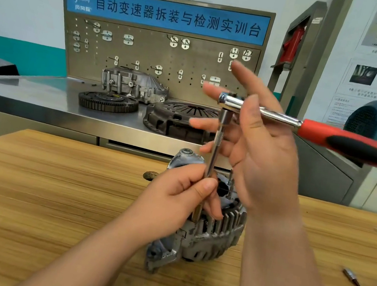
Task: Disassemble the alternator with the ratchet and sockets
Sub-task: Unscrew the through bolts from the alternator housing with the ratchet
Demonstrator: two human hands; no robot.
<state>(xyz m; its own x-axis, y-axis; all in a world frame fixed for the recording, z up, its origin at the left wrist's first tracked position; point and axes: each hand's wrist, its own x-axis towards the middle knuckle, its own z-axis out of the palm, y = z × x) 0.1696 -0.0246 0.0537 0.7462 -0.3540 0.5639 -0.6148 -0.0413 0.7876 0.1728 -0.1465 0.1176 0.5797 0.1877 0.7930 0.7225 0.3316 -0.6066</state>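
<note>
The grey finned alternator (pixel 211 240) stands on the wooden table (pixel 50 195). A chrome extension bar (pixel 218 142) rises from it, with a socket (pixel 196 214) at its foot against the housing. My left hand (pixel 173 199) grips the lower part of the bar just above the alternator. The ratchet (pixel 345 143), with a red and black handle, sits on top of the bar, and its handle points right. My right hand (pixel 266 160) pinches the ratchet's head between thumb and forefinger, with the other fingers spread straight. A loosened bolt (pixel 230 181) stands up from the alternator behind my left hand.
A loose bit (pixel 353 280) lies on the table at the right. Behind the table, a steel bench carries a clutch pressure plate (pixel 176 118), a toothed flywheel (pixel 107 101) and a gearbox housing (pixel 132 83) below a pegboard (pixel 158 59).
</note>
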